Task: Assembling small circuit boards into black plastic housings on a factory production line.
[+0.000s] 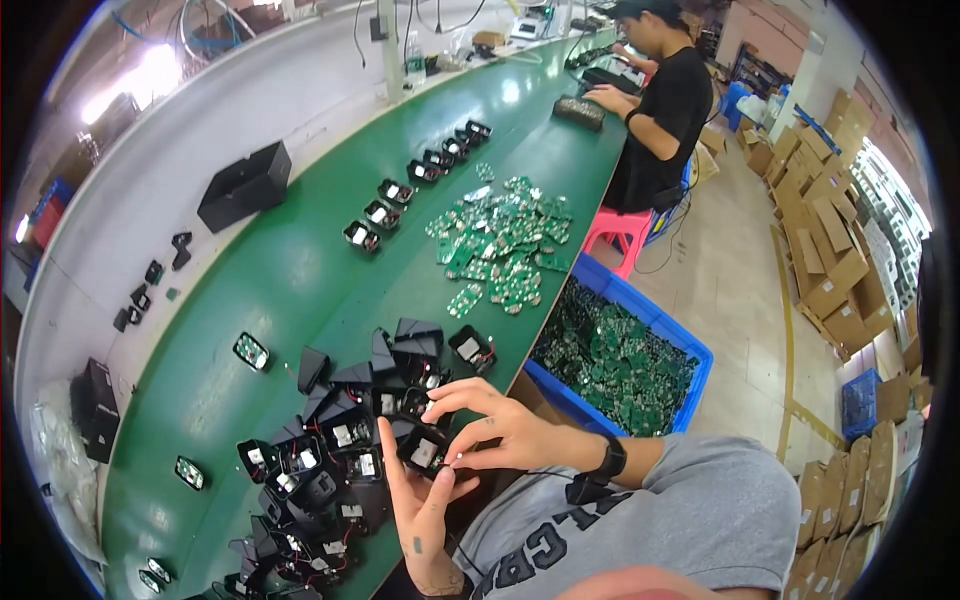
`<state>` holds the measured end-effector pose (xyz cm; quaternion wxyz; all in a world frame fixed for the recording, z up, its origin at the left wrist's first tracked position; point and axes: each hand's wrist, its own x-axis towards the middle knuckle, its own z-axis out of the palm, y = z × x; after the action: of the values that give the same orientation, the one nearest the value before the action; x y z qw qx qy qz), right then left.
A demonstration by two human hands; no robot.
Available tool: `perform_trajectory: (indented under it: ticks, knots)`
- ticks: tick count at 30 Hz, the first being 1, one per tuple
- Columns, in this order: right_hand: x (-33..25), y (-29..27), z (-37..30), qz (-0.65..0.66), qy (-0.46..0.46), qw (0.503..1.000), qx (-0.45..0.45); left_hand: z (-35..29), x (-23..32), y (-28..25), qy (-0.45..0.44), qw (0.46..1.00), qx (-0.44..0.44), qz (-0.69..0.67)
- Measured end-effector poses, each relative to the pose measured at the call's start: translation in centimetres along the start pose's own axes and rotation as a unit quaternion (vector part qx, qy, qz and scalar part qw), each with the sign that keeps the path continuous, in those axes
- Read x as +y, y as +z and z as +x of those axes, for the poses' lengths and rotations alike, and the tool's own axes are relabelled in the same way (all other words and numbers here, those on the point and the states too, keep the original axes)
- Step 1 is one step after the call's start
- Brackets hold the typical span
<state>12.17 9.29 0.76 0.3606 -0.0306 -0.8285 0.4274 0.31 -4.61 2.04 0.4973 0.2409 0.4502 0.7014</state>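
Observation:
A small open black plastic housing (422, 449) with a pale part inside is held just above the table's near edge. My left hand (418, 510) supports it from the near left, thumb against it and index finger stretched upward. Fingers of my right hand (505, 430) bend over its right side, closed on its rim. A tiny white tip shows by the right fingertips; whether they pinch it I cannot tell. Close beyond the hands lies a heap of similar black housings (350, 432), several with pale parts and thin red wires. Another housing (472, 348) sits apart, beyond my right hand.
Loose green circuit boards (510, 240) are piled farther along the green table (300, 270). A row of housings (383, 213) stands left of them. A blue crate (700, 375) full of boards is at my right. A co-worker (670, 100) sits at the far end, near cardboard boxes (830, 250).

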Motion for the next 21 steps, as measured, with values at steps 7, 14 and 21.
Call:
perform_trajectory:
  ticks: [7,14,21]
  knots:
    - [-1.7,-1.8,0.0,0.011,-0.008,0.995,0.099,0.3,0.3,3.0,-0.027,0.997,-0.07,0.015]
    - [-4.2,-2.4,-2.7,-0.047,0.022,0.995,0.09,0.2,-0.8,2.1,-0.036,0.996,-0.045,0.06]
    - [-4.1,-5.9,-8.3,-0.102,0.088,0.944,0.3,0.2,-0.8,-0.6,0.01,1.0,-0.024,-0.017]
